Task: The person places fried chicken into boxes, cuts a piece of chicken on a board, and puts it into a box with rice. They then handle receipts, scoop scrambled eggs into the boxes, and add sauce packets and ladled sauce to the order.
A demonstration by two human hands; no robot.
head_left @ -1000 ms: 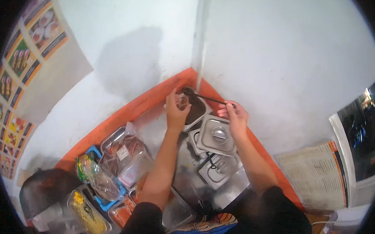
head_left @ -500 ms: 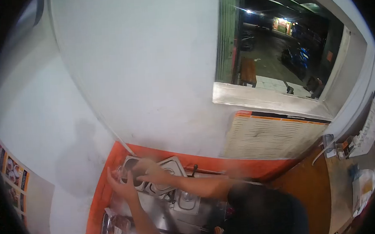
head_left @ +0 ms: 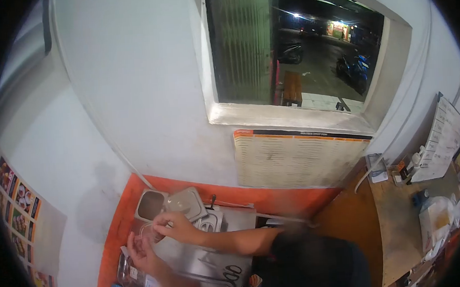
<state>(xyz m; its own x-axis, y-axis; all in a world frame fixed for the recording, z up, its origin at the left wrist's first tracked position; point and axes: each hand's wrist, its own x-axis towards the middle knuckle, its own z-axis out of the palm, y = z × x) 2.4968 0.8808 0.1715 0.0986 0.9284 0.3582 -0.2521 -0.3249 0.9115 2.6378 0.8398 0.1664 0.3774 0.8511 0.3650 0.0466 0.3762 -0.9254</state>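
My left hand (head_left: pixel 143 253) is at the lower left above the steel counter (head_left: pixel 194 257), its fingers curled around a clear, thin plastic piece (head_left: pixel 149 232), possibly a small bag. Close to it, my right hand (head_left: pixel 178 228) has its fingers pinched together at the plastic's edge; whatever is between them is too small to make out. Just beyond the hands stands an uncovered metal food pan (head_left: pixel 151 205). A steel lid (head_left: pixel 187 203) lies tilted beside that pan, and another lidded pan (head_left: pixel 210 221) sits to its right.
Scissors (head_left: pixel 231 274) lie on the counter. Plastic-wrapped packs (head_left: pixel 134 274) are at the lower left. A black handle (head_left: pixel 213 200) rises behind the pans by the orange wall band (head_left: pixel 274 198). On the right, a wooden side table (head_left: pixel 398 233) carries a plastic-bagged box (head_left: pixel 436 220).
Both hands have drawn back from the pan toward me, uncovering its opening. My right hand has moved from above the pan to beside my left. The camera view has turned right.
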